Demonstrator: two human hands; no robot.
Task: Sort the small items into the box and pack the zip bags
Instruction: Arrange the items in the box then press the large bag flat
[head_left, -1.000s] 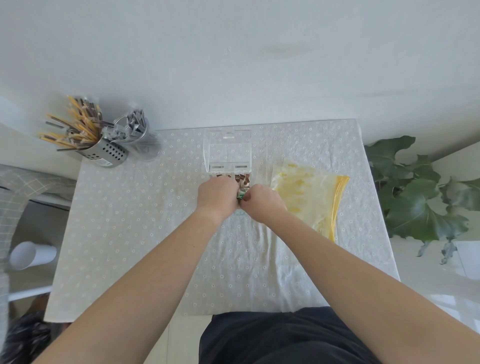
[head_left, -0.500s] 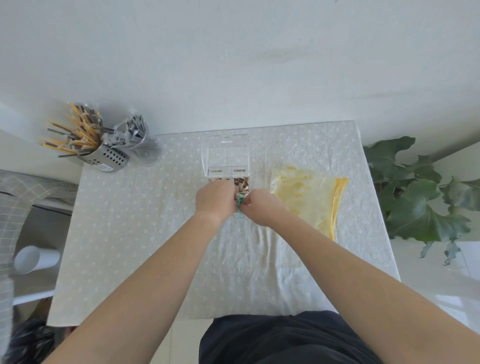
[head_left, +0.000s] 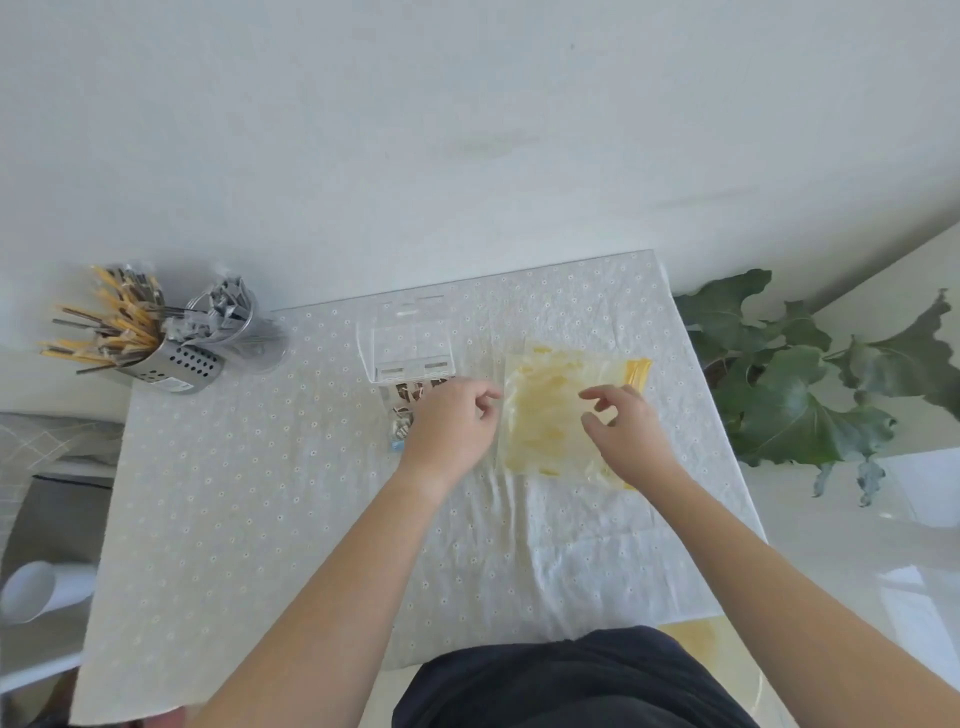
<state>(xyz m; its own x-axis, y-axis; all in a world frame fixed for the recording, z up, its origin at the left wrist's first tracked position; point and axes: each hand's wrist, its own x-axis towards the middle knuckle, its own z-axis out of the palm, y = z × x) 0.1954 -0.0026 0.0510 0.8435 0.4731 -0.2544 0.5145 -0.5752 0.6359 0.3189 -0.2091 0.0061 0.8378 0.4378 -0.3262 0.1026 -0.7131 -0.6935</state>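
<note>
Far left, the perforated steel holder of chopsticks (head_left: 179, 358) sits at the counter (head_left: 249, 509) corner, well out of the way. The clear plastic box (head_left: 413, 345) stands open at the back with small brown items (head_left: 410, 391) inside and a few loose bits (head_left: 399, 430) just in front. The left hand (head_left: 452, 423) is loosely curled at the edge of the stack of translucent yellow zip bags (head_left: 545, 415); can't tell if it's pinching anything. The right hand (head_left: 631, 434) hovers over them, released. Risk imo: slick bags fanning apart when lifted, or a wrist scattering those loose bits. The bags lie near the right edge, with open cloth up front.
</note>
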